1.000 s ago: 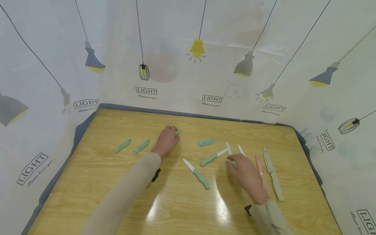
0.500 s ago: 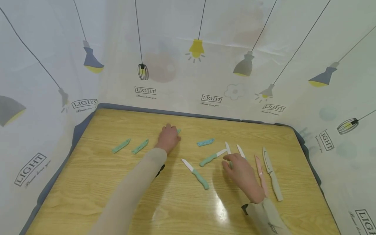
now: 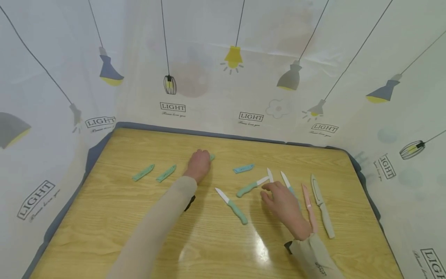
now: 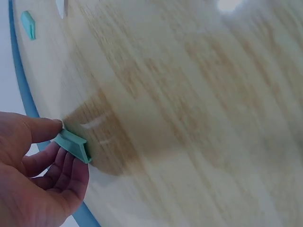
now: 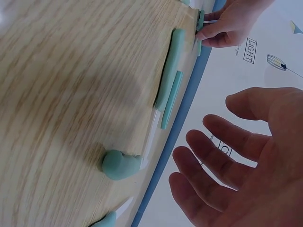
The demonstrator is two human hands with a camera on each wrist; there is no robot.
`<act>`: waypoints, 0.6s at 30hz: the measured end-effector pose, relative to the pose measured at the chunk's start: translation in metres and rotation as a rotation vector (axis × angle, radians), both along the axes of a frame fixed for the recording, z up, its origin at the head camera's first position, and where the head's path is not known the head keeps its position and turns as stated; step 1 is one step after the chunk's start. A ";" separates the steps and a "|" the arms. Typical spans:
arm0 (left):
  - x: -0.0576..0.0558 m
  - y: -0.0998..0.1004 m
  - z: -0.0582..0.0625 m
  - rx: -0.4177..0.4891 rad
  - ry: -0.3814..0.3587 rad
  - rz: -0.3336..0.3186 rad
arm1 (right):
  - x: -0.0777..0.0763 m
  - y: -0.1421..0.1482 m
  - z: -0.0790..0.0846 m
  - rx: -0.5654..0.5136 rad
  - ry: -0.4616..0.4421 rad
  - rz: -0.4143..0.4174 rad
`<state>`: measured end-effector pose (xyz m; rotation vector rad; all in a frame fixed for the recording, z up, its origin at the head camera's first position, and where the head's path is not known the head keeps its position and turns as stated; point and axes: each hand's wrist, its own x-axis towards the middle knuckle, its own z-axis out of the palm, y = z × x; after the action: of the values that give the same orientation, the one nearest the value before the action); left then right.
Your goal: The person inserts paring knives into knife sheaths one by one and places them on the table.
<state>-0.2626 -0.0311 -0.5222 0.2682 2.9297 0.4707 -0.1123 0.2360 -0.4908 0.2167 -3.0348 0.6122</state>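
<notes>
At the far middle of the table, my left hand (image 3: 198, 166) pinches a small green knife sheath (image 4: 72, 143) between thumb and fingers; the left wrist view shows its open end. My right hand (image 3: 283, 205) hovers with parted, loosely bent fingers over a white-bladed knife (image 3: 270, 174), whose handle it hides in the head view. The right wrist view shows a green handle (image 5: 120, 164) near those fingers. Two more green-handled knives, one beside it (image 3: 247, 189) and one nearer the front (image 3: 238, 212), lie with bare white blades.
Two green sheaths lie at left, one outer (image 3: 143, 173), one inner (image 3: 166, 173). A blue sheath (image 3: 244, 168) lies behind the knives. Right of these are a blue-handled knife (image 3: 285, 179), a pink knife (image 3: 309, 205) and a beige knife (image 3: 325, 211). Printed curtains surround the wooden table (image 3: 122, 232).
My right hand has shifted a little left, uncovering part of the blue handle. My left hand stays at the green sheath, its fingers slightly rearranged. The lying knives and sheaths keep their places.
</notes>
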 end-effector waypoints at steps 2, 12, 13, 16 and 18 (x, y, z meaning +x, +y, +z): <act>0.001 -0.002 0.002 0.059 -0.012 0.028 | 0.000 -0.001 0.000 -0.002 0.002 0.005; 0.013 -0.021 0.019 0.834 -0.207 0.234 | 0.001 -0.012 0.000 0.000 0.026 0.050; 0.014 -0.024 0.020 0.921 -0.235 0.237 | 0.001 -0.014 0.000 0.002 0.026 0.054; 0.021 -0.031 0.026 1.161 -0.320 0.231 | 0.001 -0.020 0.000 -0.007 0.025 0.074; 0.025 -0.034 0.029 1.271 -0.364 0.221 | 0.001 -0.024 -0.001 -0.012 0.032 0.089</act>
<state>-0.2372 -0.0654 -0.4936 -0.0252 1.9169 2.0685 -0.1113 0.2124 -0.4913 0.3588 -3.0036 0.6258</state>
